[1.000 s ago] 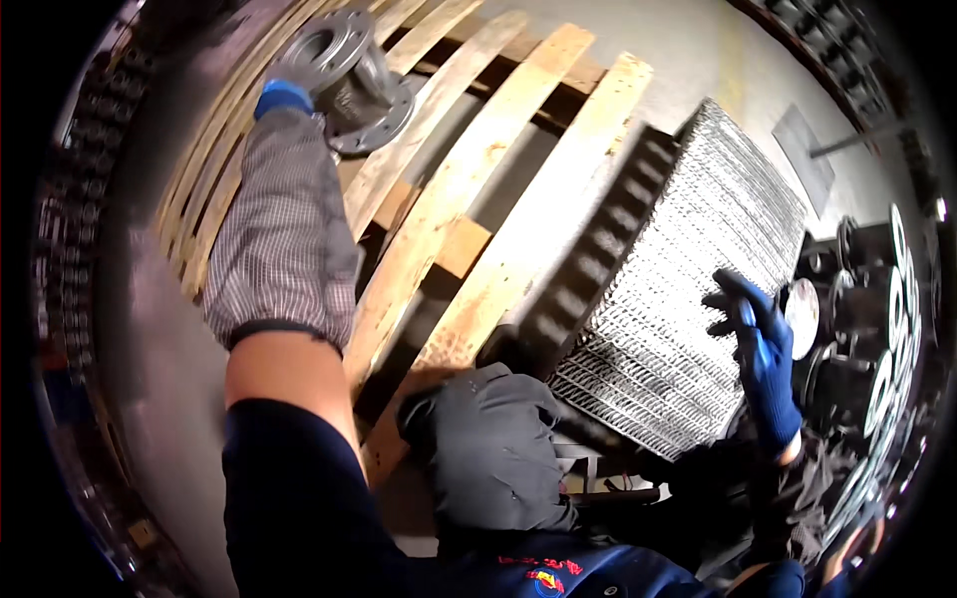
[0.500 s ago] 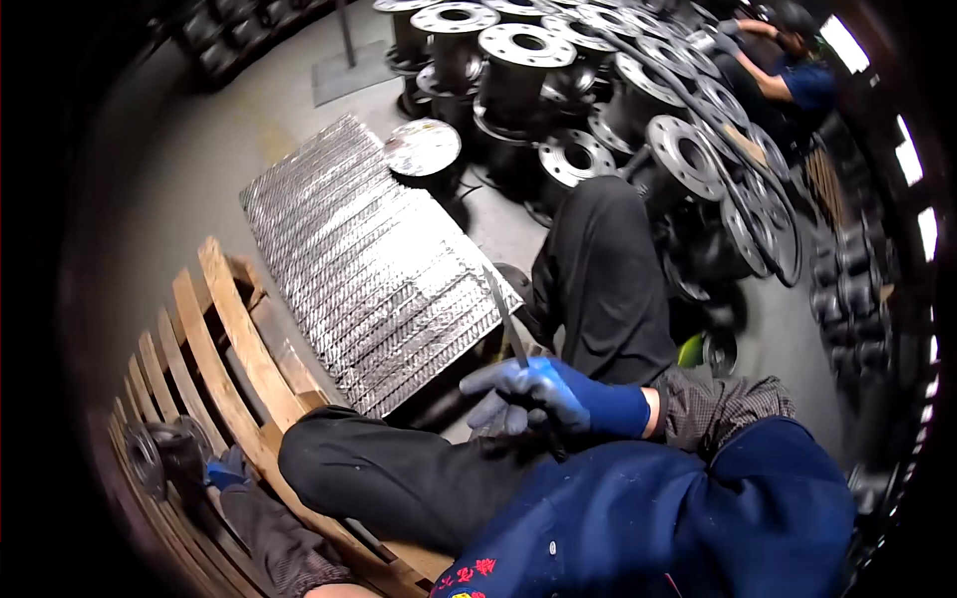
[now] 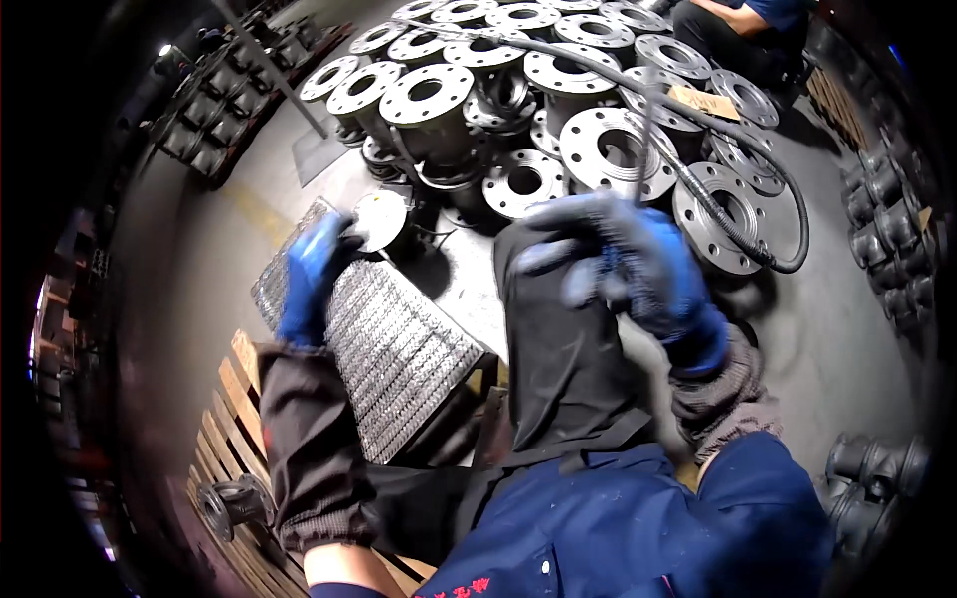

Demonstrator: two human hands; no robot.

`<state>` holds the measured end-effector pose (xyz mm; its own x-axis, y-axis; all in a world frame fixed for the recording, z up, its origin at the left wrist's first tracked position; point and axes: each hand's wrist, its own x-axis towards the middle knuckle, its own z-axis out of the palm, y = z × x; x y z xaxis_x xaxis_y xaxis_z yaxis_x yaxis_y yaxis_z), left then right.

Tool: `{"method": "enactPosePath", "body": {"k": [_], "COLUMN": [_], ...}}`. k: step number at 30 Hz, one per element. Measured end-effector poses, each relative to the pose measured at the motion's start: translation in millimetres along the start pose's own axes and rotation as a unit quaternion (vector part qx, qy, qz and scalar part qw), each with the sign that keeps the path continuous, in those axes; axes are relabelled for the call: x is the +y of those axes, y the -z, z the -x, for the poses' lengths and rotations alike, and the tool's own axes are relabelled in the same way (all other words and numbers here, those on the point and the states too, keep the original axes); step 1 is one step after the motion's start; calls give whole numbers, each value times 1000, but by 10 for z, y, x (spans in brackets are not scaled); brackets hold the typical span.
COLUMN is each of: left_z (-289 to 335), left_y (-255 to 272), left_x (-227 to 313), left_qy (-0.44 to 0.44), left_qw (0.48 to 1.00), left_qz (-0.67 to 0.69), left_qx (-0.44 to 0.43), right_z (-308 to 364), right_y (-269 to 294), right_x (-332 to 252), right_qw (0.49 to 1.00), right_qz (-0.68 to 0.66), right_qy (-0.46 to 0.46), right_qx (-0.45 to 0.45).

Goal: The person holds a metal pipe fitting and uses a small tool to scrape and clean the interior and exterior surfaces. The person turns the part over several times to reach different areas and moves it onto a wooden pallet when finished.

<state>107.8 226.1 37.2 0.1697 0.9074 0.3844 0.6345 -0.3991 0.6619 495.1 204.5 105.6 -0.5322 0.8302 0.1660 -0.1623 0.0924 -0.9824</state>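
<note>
My left hand (image 3: 314, 269), in a blue and grey glove, reaches over a ribbed silver sheet-covered surface (image 3: 399, 344). Its fingertips are beside a round, pale-topped metal piece (image 3: 380, 221). Whether they grip anything is hidden. My right hand (image 3: 638, 264), gloved alike, is raised above my knee with bent fingers. A long, thin dark tool (image 3: 648, 140), perhaps a file, stands upright from it, blurred by motion. Just beyond are flanged metal pipe pieces (image 3: 427, 96) with bolt holes.
Slatted wooden pallet boards (image 3: 221, 424) lie at the left, bearing a small dark flanged fitting (image 3: 234, 506). A thick black hose (image 3: 713, 204) loops over the flanges. Another person (image 3: 743, 35) sits at the far right. Dark fittings (image 3: 887, 229) are stacked along the right.
My left hand has moved from the dark fitting on the pallet to the round metal piece. My right hand has risen away from my lap with the thin tool. The view has shifted.
</note>
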Motion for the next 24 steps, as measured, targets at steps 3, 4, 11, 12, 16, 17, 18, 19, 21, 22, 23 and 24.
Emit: {"method": "enactPosePath", "body": {"k": [3, 4, 11, 12, 16, 17, 18, 19, 21, 22, 23, 24], "left_z": [-1128, -1445, -1998, -2027, -2093, -2186, -2251, -2275, -2301, -2269, -2216, -2065], "left_y": [-1061, -1446, -2666, -2715, -2701, -2655, -2627, -2638, -2609, -2587, -2582, -2676], "left_x": [431, 640, 1385, 1407, 948, 908, 870, 850, 655, 439, 341, 469], "left_qy": [-5, 188, 287, 272, 233, 218, 207, 200, 203, 240, 274, 307], "left_qw": [996, 961, 945, 950, 955, 958, 959, 960, 961, 954, 944, 941], "left_qz": [43, 177, -120, -102, -25, 0, 18, 38, 72, 82, 104, 103], "left_qx": [-77, -103, -103, -117, -180, -187, -193, -193, -172, -161, -151, -102], "right_z": [238, 290, -195, -338, -1122, -1293, -1369, -1371, -1508, -1597, -1656, -1602], "right_y": [563, 722, 1219, 1498, 1833, 1901, 1949, 1991, 2127, 2047, 1962, 2055], "right_x": [-138, -155, 35, 254, 753, 724, 720, 723, 894, 1002, 976, 1055], "right_qw": [960, 935, 912, 883, 762, 730, 694, 667, 655, 681, 684, 701], "right_qz": [220, 256, 305, 436, 617, 648, 689, 709, 735, 713, 714, 698], "right_qy": [1, -35, -170, -37, -61, -92, -51, -76, 12, -57, -99, -113], "right_qx": [171, 241, 213, 172, 187, 199, 204, 217, 178, 153, 112, 95]}}
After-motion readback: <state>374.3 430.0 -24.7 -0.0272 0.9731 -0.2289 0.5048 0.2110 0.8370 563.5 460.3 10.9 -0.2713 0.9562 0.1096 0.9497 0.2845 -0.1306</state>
